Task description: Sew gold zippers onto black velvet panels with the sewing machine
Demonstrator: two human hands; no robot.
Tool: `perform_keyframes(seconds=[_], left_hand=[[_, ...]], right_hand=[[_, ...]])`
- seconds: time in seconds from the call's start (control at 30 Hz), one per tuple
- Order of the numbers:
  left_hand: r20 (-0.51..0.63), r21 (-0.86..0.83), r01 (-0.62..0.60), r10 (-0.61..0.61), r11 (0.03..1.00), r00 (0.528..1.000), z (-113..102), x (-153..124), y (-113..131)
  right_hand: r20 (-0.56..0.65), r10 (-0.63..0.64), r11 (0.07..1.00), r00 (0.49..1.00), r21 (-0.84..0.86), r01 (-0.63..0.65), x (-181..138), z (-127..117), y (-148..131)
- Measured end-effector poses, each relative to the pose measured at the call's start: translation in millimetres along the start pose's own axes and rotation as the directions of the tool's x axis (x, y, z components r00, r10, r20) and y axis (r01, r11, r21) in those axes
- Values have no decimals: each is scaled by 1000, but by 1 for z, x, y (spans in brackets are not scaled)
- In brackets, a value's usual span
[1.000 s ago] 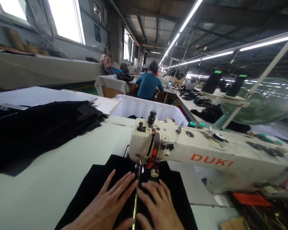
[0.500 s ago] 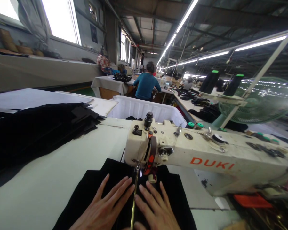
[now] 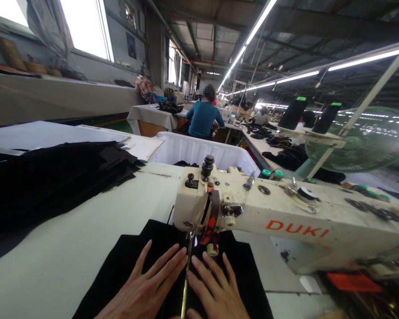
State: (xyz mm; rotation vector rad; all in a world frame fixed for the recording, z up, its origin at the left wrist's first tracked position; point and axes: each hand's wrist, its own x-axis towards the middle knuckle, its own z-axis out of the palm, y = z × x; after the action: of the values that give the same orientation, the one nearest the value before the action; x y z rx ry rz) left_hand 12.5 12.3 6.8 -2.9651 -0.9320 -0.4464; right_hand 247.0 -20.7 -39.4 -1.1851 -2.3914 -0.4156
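Observation:
A piece of black fabric [image 3: 119, 261] lies on the white sewing table, its far end under the head of a sewing machine [image 3: 199, 199]. Down its middle runs a narrow gold strip [image 3: 185, 288], possibly a zipper or trim, leading up to the needle area. My left hand [image 3: 149, 283] rests flat on the fabric left of the strip, fingers spread. On the other side, my right hand [image 3: 216, 285] presses flat with fingers apart, their tips close to the presser foot. The needle itself is hard to make out.
A stack of black fabric pieces [image 3: 53, 186] lies on the table at left. Behind the machine stands a white plastic bin [image 3: 199, 148]. Black thread cones [image 3: 292, 114] and a green fan [image 3: 359, 141] are at right. A person in a blue top [image 3: 202, 118] sits farther back.
The view has shifted very slightly, so the machine appears a little farther right. Both hands stay flat on the fabric in nearly the same place.

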Motion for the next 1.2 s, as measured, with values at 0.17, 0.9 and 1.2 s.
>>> perform_keyframes(seconds=[0.17, 0.9, 1.2], left_hand=[[-13, -59, 10, -10, 998, 1000, -1, 1, -1], [136, -29, 69, -64, 997, 989, -14, 6, -2], [234, -125, 152, -120, 981, 965, -4, 13, -10]], right_hand=[[-1, 6, 1000, 1000, -15, -6, 4, -5, 1], [321, 69, 982, 944, 145, -121, 14, -24, 2], [403, 124, 945, 907, 229, -231, 25, -33, 7]])
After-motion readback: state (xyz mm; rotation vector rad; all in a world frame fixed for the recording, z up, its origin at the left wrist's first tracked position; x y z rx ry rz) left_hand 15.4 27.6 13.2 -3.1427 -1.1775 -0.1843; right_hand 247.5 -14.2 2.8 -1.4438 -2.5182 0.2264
